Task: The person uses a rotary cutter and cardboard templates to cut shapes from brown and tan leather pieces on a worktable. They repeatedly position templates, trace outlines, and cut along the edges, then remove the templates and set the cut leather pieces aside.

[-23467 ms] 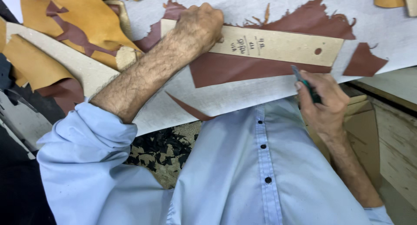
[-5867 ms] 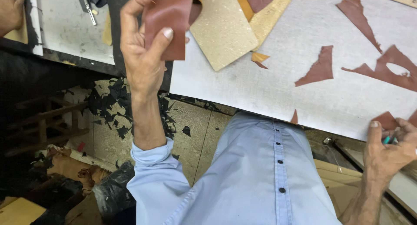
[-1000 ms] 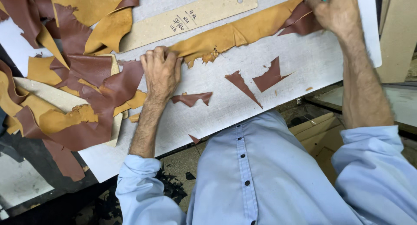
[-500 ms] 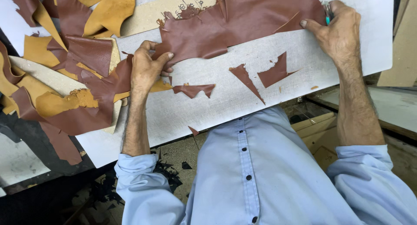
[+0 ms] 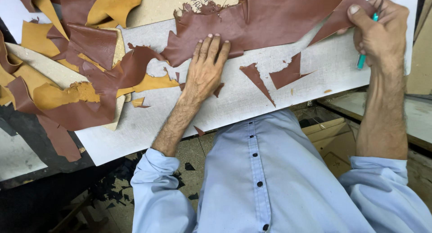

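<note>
- Since half a second ago, the left hand [image 5: 204, 66] has shifted from the ragged left end of the brown leather piece [image 5: 261, 19] toward its lower edge, and the leather now lies spread wider across the white cutting board [image 5: 252, 93], covering more of the tan cardboard pattern [image 5: 162, 6].
- Far left of the frame: a heap of brown and mustard leather offcuts [image 5: 76, 75] spills over the board's edge, apparently pushed aside to keep the working area free.
- Centre: the left hand lies flat, fingers extended, gripping nothing; the palm presses the leather down, likely to stop it sliding.
- Right of centre: two small brown scraps [image 5: 270, 78] lie apart on bare board below the leather.
- Upper right: the right hand [image 5: 380, 33] is closed around a teal-handled cutting tool [image 5: 363, 57] while its thumb and fingers pinch the leather's right end, seemingly pulling it taut.
- The tool's blade is hidden by the fingers; the pattern's full outline is covered by leather and cut off at the top edge; the person's light blue shirt [image 5: 270, 179] blocks the board's near edge.
</note>
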Demonstrator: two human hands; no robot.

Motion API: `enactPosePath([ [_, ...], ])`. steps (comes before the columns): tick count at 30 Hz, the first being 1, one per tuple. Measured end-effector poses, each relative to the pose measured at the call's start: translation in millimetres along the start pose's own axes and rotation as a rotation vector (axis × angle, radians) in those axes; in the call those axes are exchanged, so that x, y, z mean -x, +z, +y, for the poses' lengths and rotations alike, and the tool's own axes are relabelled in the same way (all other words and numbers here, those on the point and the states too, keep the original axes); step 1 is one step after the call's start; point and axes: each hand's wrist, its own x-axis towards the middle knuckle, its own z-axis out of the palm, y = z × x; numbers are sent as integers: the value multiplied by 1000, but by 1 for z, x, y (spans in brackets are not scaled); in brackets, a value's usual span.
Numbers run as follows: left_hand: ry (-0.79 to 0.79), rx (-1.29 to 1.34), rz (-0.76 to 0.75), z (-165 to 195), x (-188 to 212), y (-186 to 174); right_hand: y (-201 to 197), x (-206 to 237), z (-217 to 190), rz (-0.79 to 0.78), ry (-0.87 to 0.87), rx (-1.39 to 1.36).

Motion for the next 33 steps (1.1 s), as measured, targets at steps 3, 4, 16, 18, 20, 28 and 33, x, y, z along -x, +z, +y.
enactPosePath([
  [3, 42, -98, 140, -11, -3, 7, -2, 4, -22, 30, 64, -196],
  [4, 37, -112, 162, -13, -5, 7, -3, 5, -29, 31, 87, -275],
  [16, -93, 265, -118, 16, -20, -3, -36, 16, 26, 88, -220, 344],
  [18, 108, 270, -210, 30, -16, -6, -34, 23, 58, 108, -101, 393],
  [20, 72, 307, -232, 37, -19, -9, -39, 28, 81, 117, -66, 368],
  [28, -164, 17, -521, 89, -84, 2, -37, 48, 101, 201, -69, 298],
  [33, 98, 84, -545, 168, -125, 15, -31, 70, 82, 248, -38, 467],
])
